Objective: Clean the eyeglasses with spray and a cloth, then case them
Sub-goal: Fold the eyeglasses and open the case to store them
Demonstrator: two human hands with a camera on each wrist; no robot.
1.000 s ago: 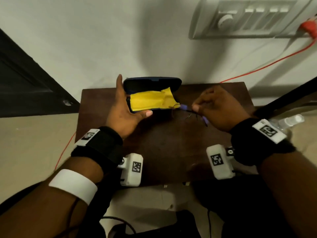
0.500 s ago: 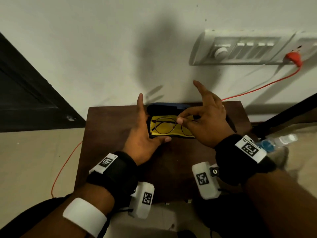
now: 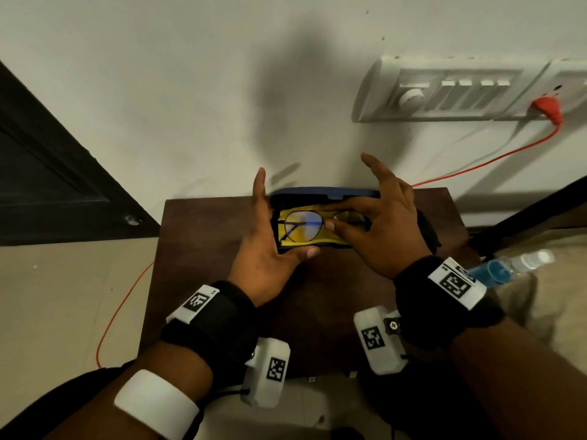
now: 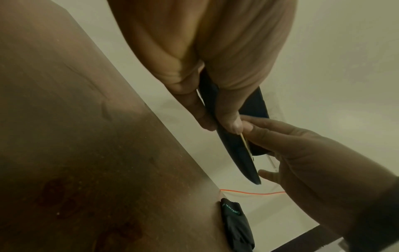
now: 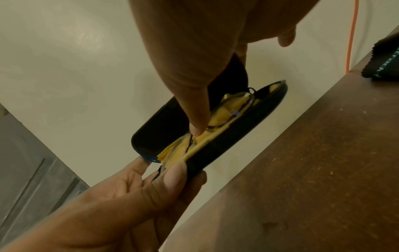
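Note:
An open dark blue eyeglass case [image 3: 317, 192] stands at the back of the brown table [image 3: 206, 265], lined with a yellow cloth [image 3: 317, 242]. The thin-framed eyeglasses [image 3: 303, 225] lie folded on that cloth inside the case. My left hand [image 3: 270, 236] grips the case's left end, thumb on the front rim and fingers behind. My right hand [image 3: 333, 219] pinches the glasses at the bridge with thumb and index finger, the other fingers spread upward. In the right wrist view the thumb presses the eyeglasses [image 5: 248, 97] down into the case [image 5: 237, 131].
A black cleaning cloth [image 3: 427, 230] lies at the table's right edge. A spray bottle [image 3: 508, 268] with blue liquid lies off the table to the right. An orange cable [image 3: 492, 157] runs along the wall from the socket panel [image 3: 460, 90].
My right hand carried the glasses from beside the case into it, onto the yellow cloth. My left hand stayed on the case's left end.

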